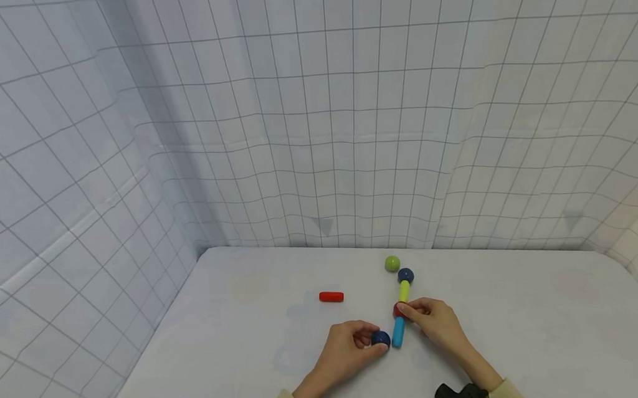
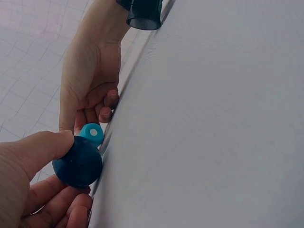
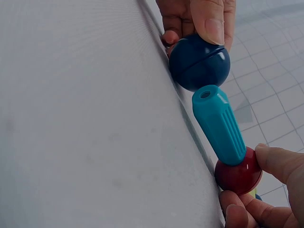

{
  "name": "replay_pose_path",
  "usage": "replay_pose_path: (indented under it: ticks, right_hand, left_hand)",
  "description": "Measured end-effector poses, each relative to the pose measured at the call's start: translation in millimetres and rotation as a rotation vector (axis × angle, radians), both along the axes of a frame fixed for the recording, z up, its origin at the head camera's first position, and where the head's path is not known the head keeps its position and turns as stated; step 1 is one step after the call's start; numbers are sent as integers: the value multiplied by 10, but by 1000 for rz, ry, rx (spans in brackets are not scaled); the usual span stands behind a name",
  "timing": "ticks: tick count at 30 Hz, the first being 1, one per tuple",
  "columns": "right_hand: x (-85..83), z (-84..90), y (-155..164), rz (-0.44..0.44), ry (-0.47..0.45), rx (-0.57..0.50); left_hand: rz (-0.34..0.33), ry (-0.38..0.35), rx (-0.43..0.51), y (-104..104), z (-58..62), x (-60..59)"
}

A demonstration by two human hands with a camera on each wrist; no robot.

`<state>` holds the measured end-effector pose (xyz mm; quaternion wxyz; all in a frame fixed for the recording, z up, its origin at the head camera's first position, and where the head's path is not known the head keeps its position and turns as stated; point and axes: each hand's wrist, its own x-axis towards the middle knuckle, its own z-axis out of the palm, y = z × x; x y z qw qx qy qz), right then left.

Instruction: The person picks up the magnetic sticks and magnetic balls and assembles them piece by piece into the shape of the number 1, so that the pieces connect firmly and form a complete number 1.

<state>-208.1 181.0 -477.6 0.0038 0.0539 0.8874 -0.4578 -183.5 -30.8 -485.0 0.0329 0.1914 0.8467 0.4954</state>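
Observation:
My left hand (image 1: pixel 344 348) pinches a dark blue ball (image 1: pixel 381 339) between thumb and fingers, low over the table. Just to its right, a light blue rod (image 3: pixel 219 126) points its free end toward that ball; a pale disc shows in the end face (image 2: pixel 93 132). The rod's other end meets a red ball (image 3: pixel 239 173), which my right hand (image 1: pixel 440 325) pinches. Beyond the red ball, a yellow-green rod (image 1: pixel 404 291) runs on to a second dark blue ball (image 1: pixel 406 275), all in one line.
A green ball (image 1: pixel 392 264) lies near the far end of the line. To the left, a red rod (image 1: pixel 331 297) lies alone on the white table (image 1: pixel 240 342). White grid-patterned curtains (image 1: pixel 336 129) rise behind the table and on both sides.

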Motion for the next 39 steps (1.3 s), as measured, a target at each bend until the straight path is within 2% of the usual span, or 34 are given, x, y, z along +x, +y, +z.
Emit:
replay_pose_path:
  ticks: [25,39]
  right_hand:
    - [-4,-18,19,3,0,-21]
    - [-8,-18,24,3,0,-16]
  left_hand:
    - [-27,-18,38,29,1,52]
    - [-17,-23,45,69,-11,91]
